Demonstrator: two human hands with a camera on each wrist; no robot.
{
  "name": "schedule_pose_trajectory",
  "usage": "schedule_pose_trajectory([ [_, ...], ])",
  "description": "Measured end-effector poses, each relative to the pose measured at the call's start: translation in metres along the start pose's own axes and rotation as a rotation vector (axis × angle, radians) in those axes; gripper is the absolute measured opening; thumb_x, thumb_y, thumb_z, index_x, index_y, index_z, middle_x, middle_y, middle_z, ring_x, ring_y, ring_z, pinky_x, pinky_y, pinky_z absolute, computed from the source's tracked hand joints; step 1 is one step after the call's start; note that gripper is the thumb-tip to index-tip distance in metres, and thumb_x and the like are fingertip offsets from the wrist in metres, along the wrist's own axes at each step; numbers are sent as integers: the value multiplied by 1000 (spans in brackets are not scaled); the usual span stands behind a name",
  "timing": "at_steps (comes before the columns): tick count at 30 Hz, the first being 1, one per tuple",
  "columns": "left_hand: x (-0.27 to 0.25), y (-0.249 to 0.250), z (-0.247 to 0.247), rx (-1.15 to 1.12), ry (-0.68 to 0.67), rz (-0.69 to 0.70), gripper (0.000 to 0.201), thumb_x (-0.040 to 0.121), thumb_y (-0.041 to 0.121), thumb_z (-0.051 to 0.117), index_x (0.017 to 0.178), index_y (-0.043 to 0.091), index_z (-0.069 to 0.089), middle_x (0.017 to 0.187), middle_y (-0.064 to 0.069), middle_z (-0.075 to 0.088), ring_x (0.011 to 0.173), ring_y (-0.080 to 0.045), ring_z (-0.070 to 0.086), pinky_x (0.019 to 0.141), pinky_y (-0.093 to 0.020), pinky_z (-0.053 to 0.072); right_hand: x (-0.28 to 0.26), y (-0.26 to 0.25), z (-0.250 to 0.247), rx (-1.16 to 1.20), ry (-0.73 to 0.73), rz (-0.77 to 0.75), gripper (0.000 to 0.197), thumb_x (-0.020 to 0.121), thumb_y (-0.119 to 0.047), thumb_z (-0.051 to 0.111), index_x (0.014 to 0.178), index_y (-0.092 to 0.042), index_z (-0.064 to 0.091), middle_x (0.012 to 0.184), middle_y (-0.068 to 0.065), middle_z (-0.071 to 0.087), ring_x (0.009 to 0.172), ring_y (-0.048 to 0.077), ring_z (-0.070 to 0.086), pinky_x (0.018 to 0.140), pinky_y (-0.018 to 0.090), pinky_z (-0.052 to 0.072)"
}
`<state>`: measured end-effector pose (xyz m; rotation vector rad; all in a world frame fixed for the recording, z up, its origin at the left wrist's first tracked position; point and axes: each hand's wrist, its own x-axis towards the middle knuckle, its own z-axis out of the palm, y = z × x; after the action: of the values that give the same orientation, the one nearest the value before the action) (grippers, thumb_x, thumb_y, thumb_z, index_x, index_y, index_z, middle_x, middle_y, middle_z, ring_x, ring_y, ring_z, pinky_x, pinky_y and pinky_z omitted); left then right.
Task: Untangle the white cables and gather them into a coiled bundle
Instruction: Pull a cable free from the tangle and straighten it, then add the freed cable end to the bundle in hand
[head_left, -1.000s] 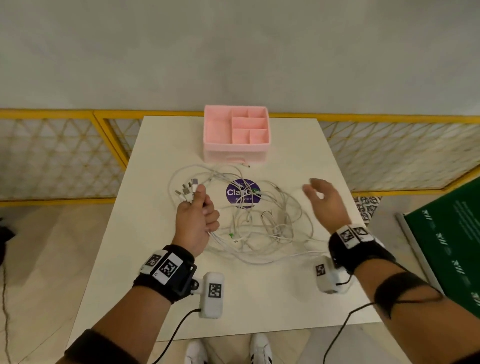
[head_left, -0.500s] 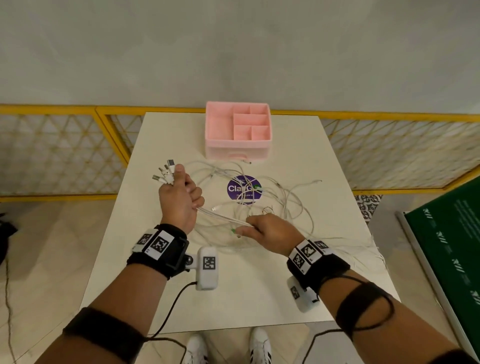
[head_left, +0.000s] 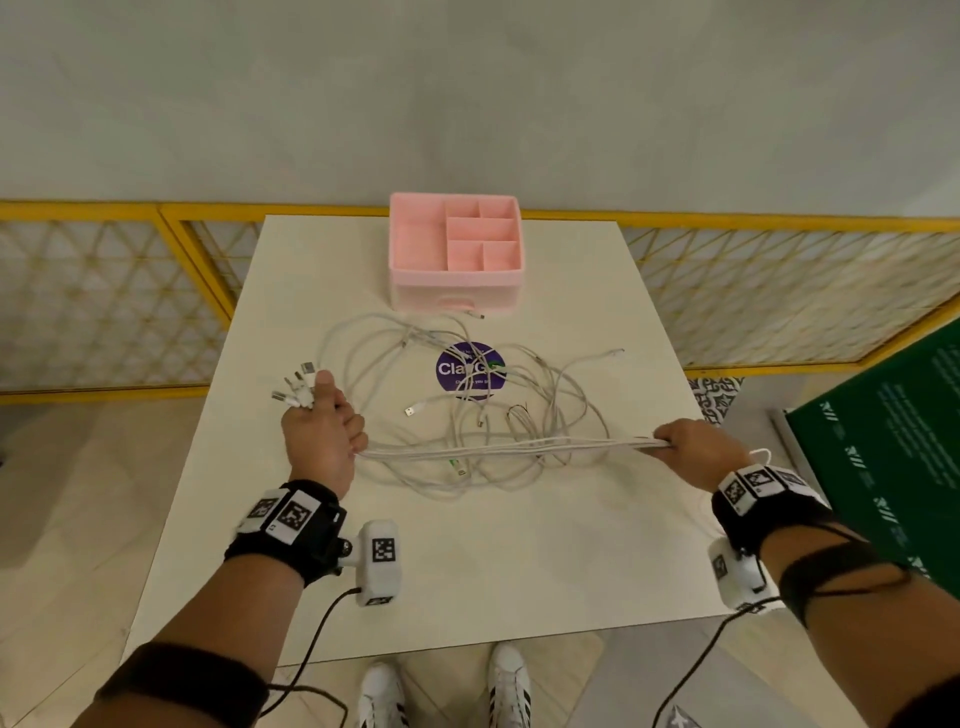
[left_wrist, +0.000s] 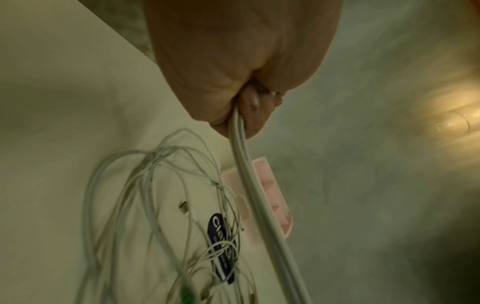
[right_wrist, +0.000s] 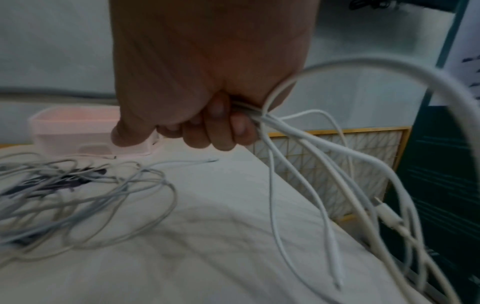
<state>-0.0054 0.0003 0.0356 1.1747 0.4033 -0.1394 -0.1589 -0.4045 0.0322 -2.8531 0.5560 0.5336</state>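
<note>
Several white cables (head_left: 467, 415) lie in a loose tangle on the middle of the white table (head_left: 519, 571). My left hand (head_left: 324, 431) grips a bunch of them at the table's left side, with the plug ends (head_left: 296, 387) sticking up out of the fist. A straight run of cables (head_left: 509, 447) stretches from it to my right hand (head_left: 691, 449), which grips the same bunch near the right edge. In the right wrist view the cables (right_wrist: 311, 164) fan out below the fist (right_wrist: 207, 127) and hang over the table's edge. The left wrist view shows cables (left_wrist: 249, 185) leaving the fist (left_wrist: 241, 82).
A pink divided organiser box (head_left: 454, 260) stands at the back middle of the table. A purple round sticker (head_left: 470, 370) lies under the tangle. A yellow lattice fence (head_left: 104, 301) runs behind the table, and a green board (head_left: 883, 457) stands to the right.
My right hand closed on the cables near the left hand and slid right along them to the table's right edge, drawing a bunch straight. The left hand stayed gripping the plug ends.
</note>
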Motion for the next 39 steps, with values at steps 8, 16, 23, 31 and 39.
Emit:
schedule_pose_trajectory([
  [8,-6,-25,0,85,-37,-32,45,103,38,53,65,16,45,52,5,32,40,-8,24,39,-17,18,5,35,-45,-173,229,175,40,98,-56,45,89,-26,69,74,-1,65,63,18,58,58,28,45],
  [16,17,-2,-18,29,90,20,44,104,38,51,66,17,44,49,8,33,39,-8,23,40,-16,19,10,61,-11,-335,220,140,32,98,-48,46,80,-27,63,64,-12,50,65,16,51,84,37,49],
  [23,9,-4,-11,43,78,-16,44,104,38,51,66,16,44,51,6,32,39,-8,23,40,-17,17,3,83,65,-321,-7,321,32,98,-44,42,109,-27,67,107,2,60,104,27,57,91,42,52],
  [31,-7,-27,-2,34,23,-132,44,103,41,53,67,16,46,51,6,33,38,-6,25,37,-17,18,11,62,50,-182,-260,388,98,59,-80,72,135,-24,43,135,10,44,128,36,42,101,47,42],
  [39,-11,-23,-5,11,-10,-162,43,102,42,52,68,16,47,52,6,34,38,-6,25,36,-18,19,58,-90,-22,6,-90,-93,27,92,-30,62,112,-13,65,119,8,65,111,27,60,91,34,47],
])
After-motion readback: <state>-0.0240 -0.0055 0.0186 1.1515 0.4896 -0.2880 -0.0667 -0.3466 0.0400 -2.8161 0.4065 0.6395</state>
